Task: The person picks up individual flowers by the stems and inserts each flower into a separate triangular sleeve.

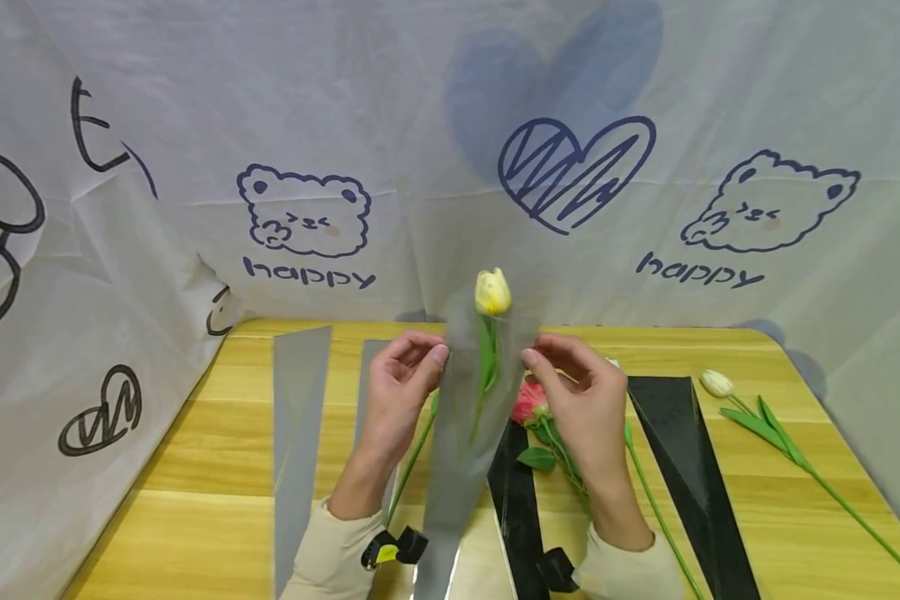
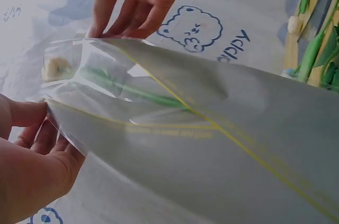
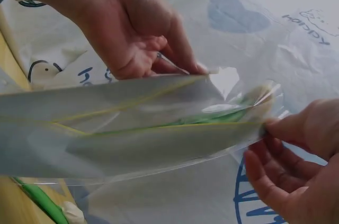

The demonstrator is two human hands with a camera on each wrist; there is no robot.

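Observation:
A pale yellow tulip (image 1: 492,292) with green leaves stands in a grey flower sleeve (image 1: 450,483), raised above the table. My left hand (image 1: 401,387) pinches the sleeve's left upper edge between thumb and fingers. On the opposite edge, my right hand (image 1: 587,396) pinches in the same way. The left wrist view shows the sleeve's clear front with yellow border lines, the bloom (image 2: 57,69) close to its mouth. In the right wrist view the green stem and leaves (image 3: 212,117) show through the clear film.
Grey sleeves (image 1: 300,433) lie on the wooden table (image 1: 195,517) at left. A pink flower (image 1: 529,402) lies behind my right hand. Further right are a black sleeve (image 1: 682,450) and a white tulip (image 1: 716,383). A printed white cloth (image 1: 420,125) hangs behind the table.

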